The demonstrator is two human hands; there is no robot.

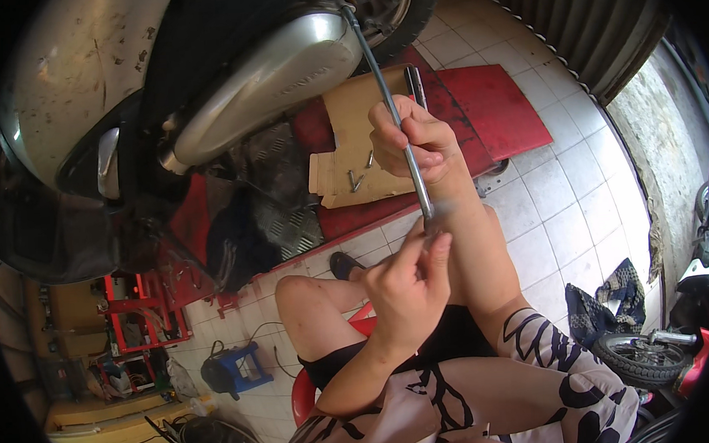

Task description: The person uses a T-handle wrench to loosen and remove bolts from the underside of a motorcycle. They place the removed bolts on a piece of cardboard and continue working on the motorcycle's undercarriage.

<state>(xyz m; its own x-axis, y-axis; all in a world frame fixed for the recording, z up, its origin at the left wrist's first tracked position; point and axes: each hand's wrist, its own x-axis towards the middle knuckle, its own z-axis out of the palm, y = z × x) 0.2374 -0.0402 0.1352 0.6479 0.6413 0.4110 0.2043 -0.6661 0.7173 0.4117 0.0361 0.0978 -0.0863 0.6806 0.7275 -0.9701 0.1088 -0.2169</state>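
A long steel tool (371,58) runs from a fitting near the scooter's wheel (400,14) down toward me. My right hand (414,138) is closed around its shaft. Below it, my left hand (414,282) has its fingers curled at the tool's lower end, where the end piece is blurred. The scooter's silver side cover (267,82) lies just left of the shaft. Beneath, a cardboard sheet (336,182) holds several small bolts (355,181), with another metal tool (414,82) upright in view behind my right hand.
A red lift platform (501,109) supports the scooter over a tiled floor (545,179). A blue stool (242,364) and red racks (143,313) stand left. I sit on a red seat (303,393). Checked cloth (615,304), a loose wheel (634,359) and a shutter (569,26) are right.
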